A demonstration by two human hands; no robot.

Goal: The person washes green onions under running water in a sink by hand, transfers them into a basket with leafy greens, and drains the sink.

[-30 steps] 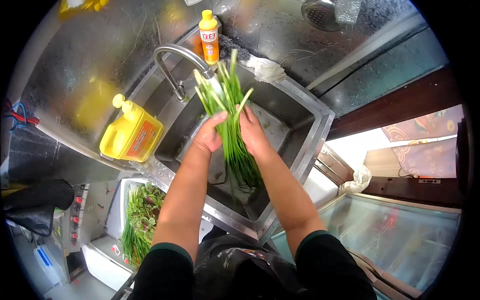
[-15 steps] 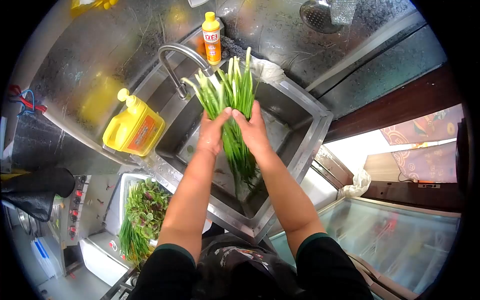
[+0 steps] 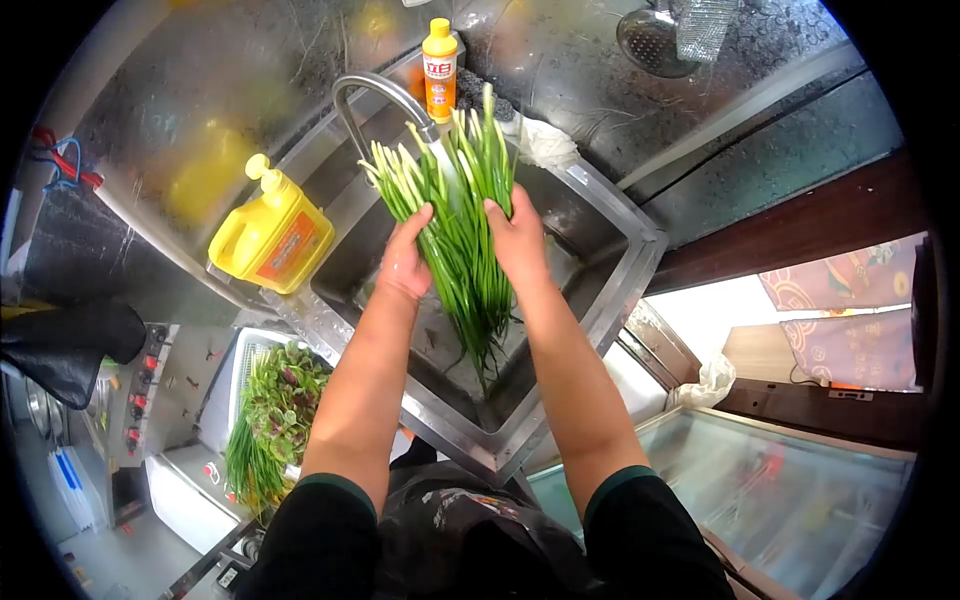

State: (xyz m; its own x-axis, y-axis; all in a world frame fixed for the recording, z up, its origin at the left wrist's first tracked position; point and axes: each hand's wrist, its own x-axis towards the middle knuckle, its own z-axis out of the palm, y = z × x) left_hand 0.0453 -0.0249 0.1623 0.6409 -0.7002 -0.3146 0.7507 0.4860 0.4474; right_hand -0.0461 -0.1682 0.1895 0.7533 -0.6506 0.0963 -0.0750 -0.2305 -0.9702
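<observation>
A bunch of garlic chives (image 3: 462,230) is spread between my two hands over the metal sink (image 3: 625,275). Their pale stem ends point up toward the faucet (image 3: 375,85), and water runs onto them. My left hand (image 3: 408,255) grips the left side of the bunch, thumb on top. On the right side, my right hand (image 3: 520,235) has its thumb over the stalks and its fingers wrapped behind. The dark green leaf ends hang down toward the sink bottom. The undersides of both hands' grips are hidden by the stalks.
Left of the sink stands a yellow pump jug (image 3: 272,235); behind the faucet is a yellow-orange bottle (image 3: 440,75). A white basket (image 3: 243,345) at lower left holds leafy greens (image 3: 290,395). A white cloth (image 3: 547,143) lies on the back rim, and a glass-topped freezer (image 3: 770,490) sits at right.
My hands have moved apart, and the bunch between them has fanned out wider. The thumbs, earlier side by side at the middle, now press opposite sides. The view has shifted slightly.
</observation>
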